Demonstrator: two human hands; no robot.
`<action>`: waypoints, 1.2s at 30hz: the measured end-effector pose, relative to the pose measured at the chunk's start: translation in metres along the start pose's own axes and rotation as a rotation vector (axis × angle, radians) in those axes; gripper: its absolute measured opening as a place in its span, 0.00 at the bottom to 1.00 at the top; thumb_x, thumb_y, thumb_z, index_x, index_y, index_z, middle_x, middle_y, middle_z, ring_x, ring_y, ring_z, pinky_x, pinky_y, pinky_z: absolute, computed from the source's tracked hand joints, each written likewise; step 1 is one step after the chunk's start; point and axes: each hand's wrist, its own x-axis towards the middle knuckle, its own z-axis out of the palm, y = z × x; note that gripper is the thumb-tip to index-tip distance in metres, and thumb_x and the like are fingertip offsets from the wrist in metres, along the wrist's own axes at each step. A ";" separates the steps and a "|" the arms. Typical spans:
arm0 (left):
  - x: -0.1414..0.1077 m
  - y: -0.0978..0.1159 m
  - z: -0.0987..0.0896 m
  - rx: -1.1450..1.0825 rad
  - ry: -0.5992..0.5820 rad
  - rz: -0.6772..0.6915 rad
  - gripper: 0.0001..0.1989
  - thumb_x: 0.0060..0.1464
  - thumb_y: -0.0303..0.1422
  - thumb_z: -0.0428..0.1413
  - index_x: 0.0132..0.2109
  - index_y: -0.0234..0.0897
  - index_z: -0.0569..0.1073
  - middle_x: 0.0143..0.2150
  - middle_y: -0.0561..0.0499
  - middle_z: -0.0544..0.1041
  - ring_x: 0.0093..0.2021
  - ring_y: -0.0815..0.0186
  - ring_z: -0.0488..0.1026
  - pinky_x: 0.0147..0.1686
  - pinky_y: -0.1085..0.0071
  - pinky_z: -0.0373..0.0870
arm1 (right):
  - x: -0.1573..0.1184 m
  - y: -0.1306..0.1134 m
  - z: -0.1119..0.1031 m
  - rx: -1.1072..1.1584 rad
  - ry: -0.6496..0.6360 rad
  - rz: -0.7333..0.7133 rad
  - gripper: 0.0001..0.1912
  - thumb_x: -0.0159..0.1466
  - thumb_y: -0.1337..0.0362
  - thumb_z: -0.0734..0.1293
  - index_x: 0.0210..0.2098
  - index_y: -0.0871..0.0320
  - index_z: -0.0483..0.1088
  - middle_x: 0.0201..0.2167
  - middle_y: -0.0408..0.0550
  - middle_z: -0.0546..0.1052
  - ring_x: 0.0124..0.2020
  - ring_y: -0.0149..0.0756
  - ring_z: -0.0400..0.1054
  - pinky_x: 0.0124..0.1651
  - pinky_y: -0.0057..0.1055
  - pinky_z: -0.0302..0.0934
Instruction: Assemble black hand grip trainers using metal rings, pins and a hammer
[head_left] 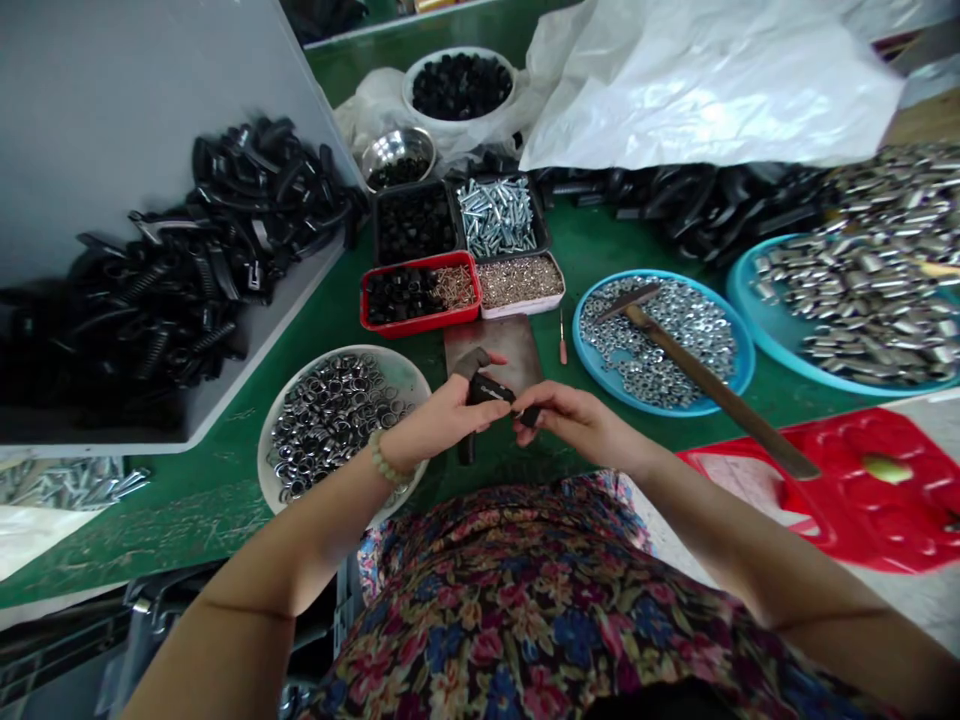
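My left hand [450,405] is closed around a black plastic part with white lettering [490,389], which lies across the fingers. A dark bar-shaped end [466,448] hangs below that hand, and a grey cover sits on one of its fingers. Just to the right, my right hand [566,420] pinches a small black piece [529,415] against the near end of the lettered part. Whether the two pieces are joined cannot be made out. Beneath and behind the hands lies a flat metal plate [525,340] on the green table [574,225].
On the left stand a white bowl of metal rings [274,430] and a grey bin [247,385] of black parts. Behind are a red tray [409,326] and a box of screws [495,215]. A hammer [705,385] rests across a blue basin [596,385] of nuts; a red tray [840,500] lies right.
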 end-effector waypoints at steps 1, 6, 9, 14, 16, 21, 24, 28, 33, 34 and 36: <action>-0.001 0.001 0.002 -0.027 -0.017 0.043 0.28 0.51 0.34 0.61 0.57 0.41 0.62 0.37 0.53 0.74 0.33 0.71 0.71 0.34 0.74 0.66 | 0.001 0.002 0.001 0.147 0.012 0.028 0.11 0.68 0.60 0.61 0.49 0.55 0.64 0.35 0.45 0.77 0.33 0.31 0.75 0.39 0.32 0.72; -0.002 0.002 0.013 -0.109 -0.011 0.134 0.33 0.45 0.27 0.65 0.57 0.40 0.61 0.37 0.52 0.78 0.38 0.66 0.76 0.44 0.68 0.68 | 0.007 0.007 0.005 0.531 0.001 0.074 0.16 0.63 0.58 0.69 0.46 0.53 0.60 0.31 0.40 0.78 0.28 0.29 0.75 0.32 0.29 0.71; -0.002 0.000 0.018 -0.173 0.028 0.147 0.34 0.45 0.28 0.65 0.57 0.40 0.61 0.35 0.54 0.78 0.34 0.67 0.77 0.42 0.68 0.70 | 0.007 0.007 0.007 0.525 0.034 0.037 0.11 0.63 0.60 0.69 0.42 0.57 0.66 0.31 0.42 0.78 0.27 0.27 0.75 0.33 0.26 0.70; -0.003 -0.006 0.021 -0.142 0.102 0.208 0.35 0.44 0.28 0.65 0.58 0.40 0.61 0.33 0.56 0.78 0.32 0.68 0.77 0.37 0.71 0.71 | 0.003 0.009 0.016 0.545 0.117 0.018 0.11 0.63 0.62 0.69 0.45 0.57 0.71 0.30 0.42 0.78 0.26 0.26 0.74 0.31 0.24 0.68; -0.003 -0.010 0.021 -0.126 0.182 0.242 0.33 0.46 0.29 0.64 0.58 0.40 0.61 0.31 0.57 0.77 0.30 0.70 0.75 0.35 0.72 0.70 | 0.003 0.008 0.021 0.554 0.131 0.033 0.13 0.64 0.63 0.68 0.48 0.56 0.69 0.30 0.42 0.78 0.27 0.26 0.73 0.32 0.24 0.68; -0.006 -0.013 0.022 -0.157 0.239 0.276 0.34 0.48 0.31 0.63 0.60 0.42 0.58 0.34 0.57 0.76 0.28 0.72 0.74 0.34 0.73 0.71 | 0.004 0.004 0.029 0.557 0.158 0.060 0.18 0.63 0.61 0.69 0.51 0.56 0.66 0.32 0.43 0.76 0.28 0.26 0.72 0.32 0.25 0.67; -0.009 -0.009 0.024 -0.232 0.162 0.267 0.40 0.45 0.30 0.66 0.62 0.45 0.55 0.37 0.56 0.77 0.28 0.71 0.75 0.33 0.72 0.72 | 0.005 0.003 0.031 0.584 0.154 0.056 0.19 0.62 0.59 0.70 0.50 0.55 0.65 0.32 0.42 0.76 0.27 0.27 0.72 0.32 0.26 0.67; -0.009 -0.008 0.025 -0.324 0.162 0.279 0.40 0.48 0.30 0.64 0.63 0.45 0.52 0.34 0.57 0.76 0.24 0.72 0.73 0.28 0.74 0.72 | 0.007 0.003 0.034 0.618 0.174 0.082 0.20 0.61 0.59 0.71 0.49 0.53 0.62 0.31 0.41 0.76 0.27 0.27 0.72 0.31 0.25 0.66; -0.010 -0.008 0.019 -0.345 0.097 0.251 0.41 0.47 0.29 0.65 0.63 0.44 0.53 0.35 0.55 0.78 0.27 0.70 0.76 0.32 0.72 0.74 | 0.009 -0.005 0.032 0.681 0.155 0.139 0.21 0.60 0.59 0.72 0.47 0.54 0.60 0.29 0.41 0.76 0.28 0.28 0.72 0.30 0.24 0.66; -0.010 -0.009 0.018 -0.341 0.080 0.240 0.41 0.47 0.28 0.65 0.63 0.43 0.53 0.36 0.55 0.78 0.28 0.70 0.76 0.33 0.71 0.74 | 0.010 -0.006 0.031 0.704 0.140 0.160 0.22 0.59 0.59 0.72 0.47 0.55 0.60 0.29 0.41 0.77 0.27 0.27 0.72 0.29 0.23 0.66; -0.009 -0.011 0.017 -0.349 0.077 0.237 0.40 0.47 0.27 0.65 0.63 0.43 0.54 0.36 0.55 0.79 0.29 0.69 0.76 0.34 0.71 0.74 | 0.012 -0.008 0.030 0.753 0.117 0.208 0.23 0.59 0.60 0.73 0.47 0.55 0.59 0.28 0.41 0.77 0.24 0.26 0.71 0.27 0.21 0.65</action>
